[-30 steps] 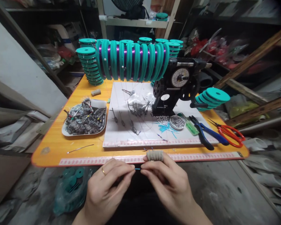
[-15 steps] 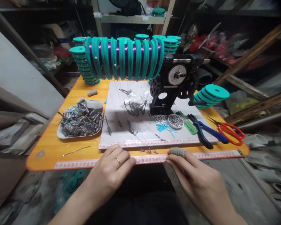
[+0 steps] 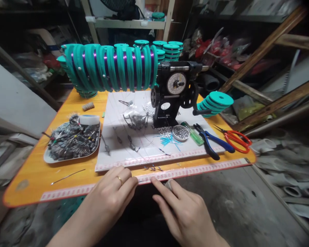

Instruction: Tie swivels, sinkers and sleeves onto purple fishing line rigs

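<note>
At the table's front edge my left hand [image 3: 115,192] is closed, thumb pressed to the fingers over a pink measuring tape [image 3: 195,171]. What it pinches is too small to make out. My right hand [image 3: 185,207] has its index fingertip on the tape, just right of the left thumb, and its thumb held apart. A grey ribbed roll [image 3: 168,185] sits in its curled fingers, mostly hidden. Small rigged pieces [image 3: 153,168] lie just behind the tape. Thin lines run down from teal spools [image 3: 113,67] with purple line, mounted on a black winding machine [image 3: 172,92].
A white tray [image 3: 46,158] of grey weights stands left. On the white board [image 3: 105,161] are hanging weights [image 3: 132,145], blue pieces [image 3: 170,140], a dish of metal bits [image 3: 180,132] and a green lighter [image 3: 195,137]. Blue-handled pliers [image 3: 211,142] and red scissors [image 3: 238,140] lie right.
The view has shifted, so the table sits further left. My right hand has moved closer to my left, its index finger now stretched onto the tape and its thumb away.
</note>
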Demonstrator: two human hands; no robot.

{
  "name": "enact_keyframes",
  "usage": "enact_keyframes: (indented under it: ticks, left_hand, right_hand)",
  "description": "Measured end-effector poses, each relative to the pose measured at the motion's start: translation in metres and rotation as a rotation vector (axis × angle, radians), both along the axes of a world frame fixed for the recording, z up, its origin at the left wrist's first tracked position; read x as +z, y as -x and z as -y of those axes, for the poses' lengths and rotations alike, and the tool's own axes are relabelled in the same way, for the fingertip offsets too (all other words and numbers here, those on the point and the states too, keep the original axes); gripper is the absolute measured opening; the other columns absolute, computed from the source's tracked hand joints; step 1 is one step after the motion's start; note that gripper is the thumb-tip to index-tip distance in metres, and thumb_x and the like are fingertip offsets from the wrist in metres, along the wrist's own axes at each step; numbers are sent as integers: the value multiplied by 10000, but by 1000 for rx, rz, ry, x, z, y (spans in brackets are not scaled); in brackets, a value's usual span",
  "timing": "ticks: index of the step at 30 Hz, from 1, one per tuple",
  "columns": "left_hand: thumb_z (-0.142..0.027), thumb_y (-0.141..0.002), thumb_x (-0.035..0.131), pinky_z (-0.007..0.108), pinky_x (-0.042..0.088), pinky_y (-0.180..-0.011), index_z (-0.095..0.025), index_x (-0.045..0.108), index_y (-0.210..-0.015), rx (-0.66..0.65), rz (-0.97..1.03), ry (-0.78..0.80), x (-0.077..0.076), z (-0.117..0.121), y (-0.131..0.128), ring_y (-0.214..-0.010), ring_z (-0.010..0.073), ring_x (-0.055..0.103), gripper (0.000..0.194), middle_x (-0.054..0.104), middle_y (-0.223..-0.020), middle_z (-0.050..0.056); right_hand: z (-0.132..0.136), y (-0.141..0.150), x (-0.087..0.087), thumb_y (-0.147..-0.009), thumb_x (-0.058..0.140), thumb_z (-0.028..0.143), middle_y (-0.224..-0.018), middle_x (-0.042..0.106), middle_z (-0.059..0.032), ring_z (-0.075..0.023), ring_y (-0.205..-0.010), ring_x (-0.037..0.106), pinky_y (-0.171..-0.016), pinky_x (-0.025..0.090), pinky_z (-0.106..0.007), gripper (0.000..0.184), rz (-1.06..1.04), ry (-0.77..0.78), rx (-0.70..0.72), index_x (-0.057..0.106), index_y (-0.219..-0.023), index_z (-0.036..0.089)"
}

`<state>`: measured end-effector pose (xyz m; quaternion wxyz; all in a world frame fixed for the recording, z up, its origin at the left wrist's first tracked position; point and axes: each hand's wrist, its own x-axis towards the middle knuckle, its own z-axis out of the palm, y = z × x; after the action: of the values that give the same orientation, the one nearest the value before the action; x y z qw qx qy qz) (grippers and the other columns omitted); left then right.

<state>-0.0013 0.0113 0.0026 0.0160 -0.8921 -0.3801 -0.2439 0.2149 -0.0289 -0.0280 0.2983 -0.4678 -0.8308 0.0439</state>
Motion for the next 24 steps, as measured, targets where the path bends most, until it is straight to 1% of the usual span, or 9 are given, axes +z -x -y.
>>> enact_keyframes:
  ticks: [5,8,13,18,24]
  left_hand:
    - [-71,-850,612,206,368,-735,-179,635,-879,-25,26,-13,2,-1,-6,-772,63,491,114,552,-774,-20]
    - [-81,-863,596,211,369,-759,-183,640,-878,-21,15,-14,4,-3,-9,-815,69,516,112,573,-798,-12]
    - [-104,-893,547,218,369,-759,-194,642,-885,-35,14,-45,6,-4,-11,-862,79,541,131,598,-826,-8]
    - [-89,-879,573,201,386,-805,-198,656,-923,-27,6,2,6,-3,-11,-868,72,539,144,603,-846,-15]
    - [-81,-877,571,197,387,-806,-191,668,-929,-41,9,-2,5,-3,-9,-875,74,533,155,608,-850,-8]
  right_hand:
    - [3,-29,-1,-968,550,177,-854,622,-74,-163,-604,640,-529,502,-291,377,41,-29,-95,599,-1338,132]
    - [5,-38,-2,-965,556,165,-844,604,-71,-159,-609,634,-522,494,-287,384,46,-36,-118,587,-1344,117]
    - [7,-40,-6,-972,554,176,-852,603,-70,-152,-614,631,-523,484,-279,373,32,-41,-134,591,-1336,109]
    - [9,-40,-10,-987,546,205,-853,602,-61,-139,-617,622,-529,478,-264,400,25,-76,-157,558,-1377,118]
    - [11,-41,-11,-994,534,215,-854,606,-54,-139,-626,634,-519,480,-263,390,10,-51,-155,548,-1375,132]
